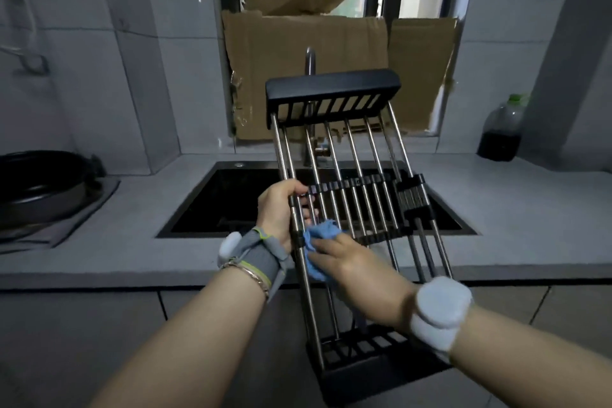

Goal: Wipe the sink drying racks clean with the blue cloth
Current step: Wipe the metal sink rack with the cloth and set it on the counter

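Over sink (pixel 231 197), left hand (pixel 281 209) grips rack (pixel 331 87); right hand (pixel 357 268) holds blue cloth (pixel 319 232).

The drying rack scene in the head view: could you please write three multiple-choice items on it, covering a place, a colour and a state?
1. Where does the bottle of dark liquid stand?
A. On the counter, right of the sink
B. On a wall shelf
C. On the floor

2. What colour is the cloth held by the right hand?
A. Red
B. Blue
C. Yellow

3. How is the drying rack positioned?
A. Lying flat across the sink
B. Hung on a wall hook
C. Lifted and tilted, the left hand gripping its side rods

Answers:
1 A: it stands on the counter near the right wall.
2 B: the bunched cloth is light blue.
3 C: its far end rises above the sink while fingers curl round the rods.
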`<state>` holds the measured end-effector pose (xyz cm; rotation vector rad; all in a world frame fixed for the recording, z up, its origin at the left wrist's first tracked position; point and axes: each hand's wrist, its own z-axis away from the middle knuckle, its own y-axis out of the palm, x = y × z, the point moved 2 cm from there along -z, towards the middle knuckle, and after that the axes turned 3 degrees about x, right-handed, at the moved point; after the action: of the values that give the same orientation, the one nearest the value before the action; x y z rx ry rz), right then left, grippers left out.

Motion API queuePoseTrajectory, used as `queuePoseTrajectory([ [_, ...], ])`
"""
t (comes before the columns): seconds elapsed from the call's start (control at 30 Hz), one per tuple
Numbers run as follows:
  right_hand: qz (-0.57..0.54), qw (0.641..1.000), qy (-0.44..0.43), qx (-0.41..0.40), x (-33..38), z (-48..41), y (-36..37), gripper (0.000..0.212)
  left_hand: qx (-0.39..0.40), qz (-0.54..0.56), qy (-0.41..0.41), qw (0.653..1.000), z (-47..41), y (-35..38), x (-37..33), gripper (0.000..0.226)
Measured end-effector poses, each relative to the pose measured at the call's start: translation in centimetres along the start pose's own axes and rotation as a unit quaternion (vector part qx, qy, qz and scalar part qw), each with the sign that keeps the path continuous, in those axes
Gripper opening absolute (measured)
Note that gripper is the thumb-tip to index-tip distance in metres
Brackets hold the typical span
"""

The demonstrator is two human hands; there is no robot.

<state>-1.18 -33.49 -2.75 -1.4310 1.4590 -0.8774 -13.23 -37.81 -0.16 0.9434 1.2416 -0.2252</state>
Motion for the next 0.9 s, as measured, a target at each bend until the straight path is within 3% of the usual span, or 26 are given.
queuePoseTrajectory([
  [0.07,-0.084,0.995,0.059,0.0,-0.4,-0.3,-2.6,0.025,0.005,-0.007,-0.017,1.0,1.0,-0.1,0.8,0.024],
  [0.13,-0.136,0.964,0.161,-0.163,-1.7,-1.6,-5.7,0.029,0.014,-0.038,-0.035,0.999,1.9,0.1,1.4,0.014],
  [0.2,-0.142,0.925,0.241,-0.258,-2.6,-2.9,-7.3,0.037,0.031,-0.062,-0.025,0.997,2.2,0.4,1.9,0.03],
  [0.27,-0.122,0.938,0.268,-0.186,-2.4,-3.5,-6.4,0.053,0.048,-0.058,-0.012,0.997,2.6,1.3,2.0,0.043],
  [0.37,-0.022,0.966,0.252,-0.053,-0.6,-2.1,-2.7,0.07,0.067,-0.031,-0.018,0.997,3.1,1.7,1.6,0.034],
  [0.43,0.044,0.979,0.197,-0.018,0.9,-0.1,-0.5,0.076,0.058,-0.028,-0.047,0.997,2.8,1.3,1.4,0.055],
  [0.57,0.117,0.99,0.083,0.01,1.5,2.2,1.2,0.085,0.037,-0.023,-0.074,0.996,2.6,0.2,1.7,0.036],
  [0.63,0.085,0.996,0.04,-0.002,0.1,2.0,0.2,0.053,0.051,-0.014,-0.11,0.992,2.6,0.1,2.3,0.041],
  [0.7,-0.009,0.993,0.094,-0.07,-1.8,0.9,-2.5,0.022,0.054,-0.024,-0.112,0.992,2.6,0.0,2.6,0.035],
  [0.77,-0.084,0.95,0.223,-0.2,-4.0,-0.2,-5.0,0.02,0.049,-0.053,-0.094,0.993,2.7,0.1,2.6,0.024],
  [0.83,-0.113,0.882,0.344,-0.301,-6.1,-1.2,-6.8,0.028,0.053,-0.069,-0.075,0.993,3.1,0.6,2.5,0.019],
  [0.9,-0.122,0.839,0.417,-0.328,-7.1,-2.2,-6.9,0.034,0.046,-0.091,-0.052,0.993,3.7,1.3,2.3,0.014],
])
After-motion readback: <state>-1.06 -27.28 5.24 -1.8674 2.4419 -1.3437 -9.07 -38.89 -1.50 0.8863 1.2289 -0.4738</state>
